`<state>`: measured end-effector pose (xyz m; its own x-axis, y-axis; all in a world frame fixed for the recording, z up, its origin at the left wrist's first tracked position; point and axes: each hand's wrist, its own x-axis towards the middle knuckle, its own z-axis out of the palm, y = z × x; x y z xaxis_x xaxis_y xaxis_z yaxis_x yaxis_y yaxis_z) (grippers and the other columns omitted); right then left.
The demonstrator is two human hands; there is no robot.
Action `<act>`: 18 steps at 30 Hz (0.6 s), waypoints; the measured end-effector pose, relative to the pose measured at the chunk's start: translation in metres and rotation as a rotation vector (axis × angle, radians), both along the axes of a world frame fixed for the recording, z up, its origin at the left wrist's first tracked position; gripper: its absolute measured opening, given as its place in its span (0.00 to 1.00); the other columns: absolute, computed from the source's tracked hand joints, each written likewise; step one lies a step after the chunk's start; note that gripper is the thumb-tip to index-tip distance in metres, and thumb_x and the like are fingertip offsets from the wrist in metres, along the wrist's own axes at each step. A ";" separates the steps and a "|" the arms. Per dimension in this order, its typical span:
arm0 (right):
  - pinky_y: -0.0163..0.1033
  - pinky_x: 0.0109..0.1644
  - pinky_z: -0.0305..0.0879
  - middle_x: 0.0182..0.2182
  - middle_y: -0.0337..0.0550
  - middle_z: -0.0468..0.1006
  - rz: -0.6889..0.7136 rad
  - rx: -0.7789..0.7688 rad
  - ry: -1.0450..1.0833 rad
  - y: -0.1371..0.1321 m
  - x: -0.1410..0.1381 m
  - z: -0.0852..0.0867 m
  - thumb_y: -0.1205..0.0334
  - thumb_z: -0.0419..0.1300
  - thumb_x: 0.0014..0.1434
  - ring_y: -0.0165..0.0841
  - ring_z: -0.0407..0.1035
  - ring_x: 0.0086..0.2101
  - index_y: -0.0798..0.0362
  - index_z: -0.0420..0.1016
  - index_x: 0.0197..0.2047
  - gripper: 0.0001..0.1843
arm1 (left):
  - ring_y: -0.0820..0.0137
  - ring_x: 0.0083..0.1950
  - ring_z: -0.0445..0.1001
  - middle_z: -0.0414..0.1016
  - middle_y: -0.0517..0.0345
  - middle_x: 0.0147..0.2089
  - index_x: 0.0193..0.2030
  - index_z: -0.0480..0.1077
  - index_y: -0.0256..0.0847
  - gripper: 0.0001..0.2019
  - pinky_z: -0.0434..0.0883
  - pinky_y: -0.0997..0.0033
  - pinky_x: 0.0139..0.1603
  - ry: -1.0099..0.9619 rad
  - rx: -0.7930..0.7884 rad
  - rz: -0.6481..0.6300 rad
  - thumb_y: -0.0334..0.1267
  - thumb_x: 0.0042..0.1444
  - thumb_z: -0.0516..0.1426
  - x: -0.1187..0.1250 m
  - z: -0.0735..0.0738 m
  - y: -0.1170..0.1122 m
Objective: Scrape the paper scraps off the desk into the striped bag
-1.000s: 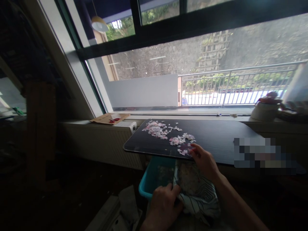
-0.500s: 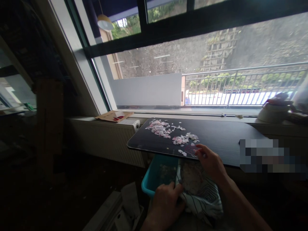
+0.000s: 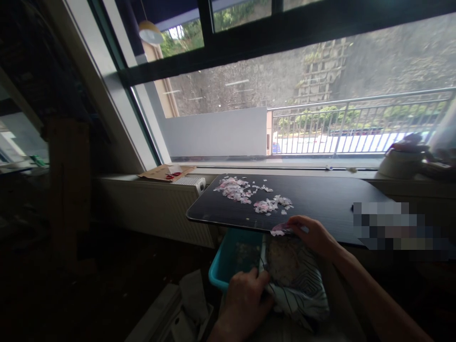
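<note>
Small pink and white paper scraps [image 3: 249,194] lie in heaps on a dark tabletop [image 3: 320,202]. My right hand [image 3: 310,233] rests at the table's near edge, fingers curved over a few scraps [image 3: 278,231] at the lip. Below the edge, my left hand [image 3: 245,300] is closed on the rim of a striped cloth bag [image 3: 295,280] that holds more scraps. The bag's mouth sits right under the right hand.
A teal plastic bin [image 3: 230,261] stands under the table beside the bag. Red scissors on brown cardboard [image 3: 166,173] lie on the sill above a white radiator [image 3: 156,209]. A white pot [image 3: 401,161] is on the sill at the right. A large window faces a railing.
My right hand has drawn back from the tabletop to its near edge, dragging a few scraps to the lip above the bag. The left hand has kept its grip.
</note>
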<state>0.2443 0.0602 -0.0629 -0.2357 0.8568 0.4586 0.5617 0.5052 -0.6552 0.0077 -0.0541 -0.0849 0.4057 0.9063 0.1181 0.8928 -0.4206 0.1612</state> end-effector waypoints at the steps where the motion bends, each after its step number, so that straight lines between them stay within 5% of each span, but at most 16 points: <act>1: 0.42 0.44 0.67 0.37 0.44 0.79 -0.006 0.007 0.005 0.000 0.000 0.000 0.56 0.53 0.57 0.37 0.71 0.38 0.50 0.76 0.40 0.13 | 0.64 0.37 0.70 0.70 0.60 0.36 0.39 0.67 0.45 0.07 0.62 0.69 0.36 0.002 -0.003 -0.002 0.39 0.53 0.57 0.000 0.000 0.000; 9: 0.39 0.41 0.68 0.35 0.43 0.79 -0.015 0.023 0.001 0.000 0.000 -0.005 0.56 0.53 0.56 0.35 0.72 0.36 0.51 0.76 0.39 0.13 | 0.64 0.36 0.69 0.70 0.61 0.36 0.39 0.67 0.46 0.07 0.61 0.69 0.35 -0.011 0.015 -0.005 0.38 0.52 0.57 -0.001 -0.005 0.001; 18: 0.40 0.39 0.67 0.33 0.43 0.79 -0.437 0.099 0.073 0.031 0.003 0.002 0.56 0.53 0.55 0.35 0.73 0.32 0.51 0.73 0.48 0.19 | 0.64 0.37 0.70 0.71 0.60 0.37 0.41 0.68 0.47 0.08 0.61 0.69 0.36 -0.020 -0.029 0.006 0.39 0.52 0.57 0.000 -0.004 0.001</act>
<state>0.2475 0.0908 -0.0605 0.1746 0.8197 0.5456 0.6901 0.2934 -0.6616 0.0075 -0.0529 -0.0884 0.3980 0.9119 0.1001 0.8917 -0.4102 0.1913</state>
